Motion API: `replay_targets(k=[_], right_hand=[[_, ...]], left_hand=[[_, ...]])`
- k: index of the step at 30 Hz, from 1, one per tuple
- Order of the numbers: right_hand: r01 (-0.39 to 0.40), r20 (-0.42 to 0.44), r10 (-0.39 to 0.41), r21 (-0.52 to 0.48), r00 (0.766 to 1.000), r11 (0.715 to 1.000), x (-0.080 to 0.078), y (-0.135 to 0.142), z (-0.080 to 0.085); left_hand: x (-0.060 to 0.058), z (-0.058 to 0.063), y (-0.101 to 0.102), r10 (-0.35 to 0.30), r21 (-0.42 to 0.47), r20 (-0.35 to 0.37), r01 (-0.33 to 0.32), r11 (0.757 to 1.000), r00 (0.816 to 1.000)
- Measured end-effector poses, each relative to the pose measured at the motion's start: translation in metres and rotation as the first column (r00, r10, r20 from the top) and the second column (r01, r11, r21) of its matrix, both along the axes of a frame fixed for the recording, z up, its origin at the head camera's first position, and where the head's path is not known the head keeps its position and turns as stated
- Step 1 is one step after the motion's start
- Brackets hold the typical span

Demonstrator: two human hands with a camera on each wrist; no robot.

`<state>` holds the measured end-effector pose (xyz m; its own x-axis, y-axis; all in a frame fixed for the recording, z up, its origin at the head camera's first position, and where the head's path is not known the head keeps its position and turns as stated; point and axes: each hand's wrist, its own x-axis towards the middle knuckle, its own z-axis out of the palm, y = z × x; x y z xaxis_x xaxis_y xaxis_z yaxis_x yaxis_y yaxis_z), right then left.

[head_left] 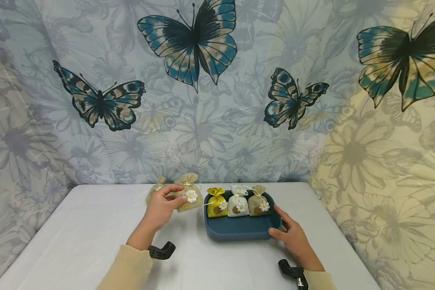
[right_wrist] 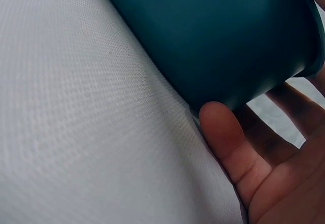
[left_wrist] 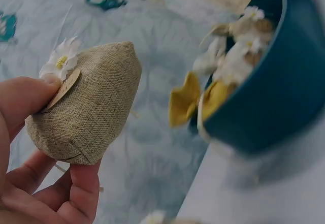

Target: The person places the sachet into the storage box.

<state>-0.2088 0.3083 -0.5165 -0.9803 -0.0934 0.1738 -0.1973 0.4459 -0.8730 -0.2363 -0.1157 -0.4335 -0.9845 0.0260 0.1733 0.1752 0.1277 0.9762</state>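
My left hand point(head_left: 160, 208) holds a beige burlap sachet point(head_left: 189, 201) up off the table, left of the box. Its thumb lies by the white daisy and oval tag, fingers beneath, in the left wrist view. Partly hidden behind that hand is another beige sachet point(head_left: 153, 190). My right hand point(head_left: 291, 235) grips the right end of a dark blue box point(head_left: 235, 234), thumb at the front lower corner, fingers along the end wall. Along the box's back stand a yellow sachet point(head_left: 214, 209), a white sachet point(head_left: 238, 201) and a tan sachet point(head_left: 257, 201), each with a daisy.
A white cloth point(head_left: 94, 225) covers the table under the box. Close behind its back edge hangs a butterfly-and-flower printed curtain point(head_left: 203, 133). Black wrist mounts point(head_left: 162, 251) sit on both forearms.
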Motion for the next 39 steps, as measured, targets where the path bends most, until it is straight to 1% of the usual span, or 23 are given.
replay_targets(k=[4, 7, 10, 12, 17, 19, 22, 25, 28, 32, 36, 39], right_hand=[[-0.004, -0.001, 0.004, 0.001, 1.0, 1.0, 0.0, 0.0, -0.001], [-0.002, 0.001, 0.002, 0.007, 1.0, 1.0, 0.0, 0.0, -0.001], [-0.004, 0.007, 0.004, 0.003, 1.0, 1.0, 0.0, 0.0, -0.001], [-0.006, 0.006, 0.006, -0.001, 1.0, 1.0, 0.0, 0.0, -0.001], [-0.01, 0.007, 0.011, -0.009, 1.0, 1.0, -0.001, -0.001, -0.002], [-0.009, 0.01, 0.009, -0.011, 1.0, 1.0, -0.001, 0.0, -0.002], [-0.002, 0.014, 0.002, -0.016, 1.0, 1.0, 0.0, 0.0, -0.002], [0.004, 0.013, -0.004, -0.016, 1.0, 1.0, 0.0, 0.0, -0.002], [0.008, 0.003, -0.008, -0.006, 1.0, 1.0, 0.001, -0.002, 0.0], [0.007, 0.007, -0.007, -0.015, 1.0, 1.0, 0.001, -0.003, 0.002], [0.001, 0.021, 0.0, -0.034, 1.0, 0.999, 0.002, -0.003, 0.003], [-0.002, 0.026, 0.003, -0.038, 1.0, 0.999, 0.003, -0.002, 0.004]], left_hand=[[-0.003, 0.007, 0.034, -0.084, -0.007, 0.004, 0.084, 0.996, 0.996], [-0.004, 0.008, 0.06, -0.168, -0.014, 0.014, 0.168, 0.986, 0.986], [-0.005, 0.006, 0.085, -0.237, -0.049, 0.009, 0.237, 0.97, 0.972], [-0.006, 0.004, 0.1, -0.268, -0.081, 0.012, 0.268, 0.96, 0.963], [-0.007, -0.006, 0.133, -0.319, -0.134, 0.065, 0.325, 0.936, 0.946], [-0.007, -0.011, 0.145, -0.331, -0.143, 0.085, 0.34, 0.929, 0.94], [-0.007, -0.016, 0.162, -0.339, -0.181, 0.091, 0.35, 0.919, 0.936], [-0.007, -0.019, 0.176, -0.351, -0.207, 0.093, 0.363, 0.909, 0.932], [-0.007, -0.021, 0.188, -0.352, -0.232, 0.093, 0.364, 0.902, 0.931], [-0.009, -0.026, 0.198, -0.349, -0.256, 0.087, 0.359, 0.898, 0.933], [-0.013, -0.031, 0.203, -0.339, -0.282, 0.081, 0.348, 0.894, 0.937], [-0.014, -0.032, 0.207, -0.33, -0.316, 0.082, 0.338, 0.886, 0.941]])
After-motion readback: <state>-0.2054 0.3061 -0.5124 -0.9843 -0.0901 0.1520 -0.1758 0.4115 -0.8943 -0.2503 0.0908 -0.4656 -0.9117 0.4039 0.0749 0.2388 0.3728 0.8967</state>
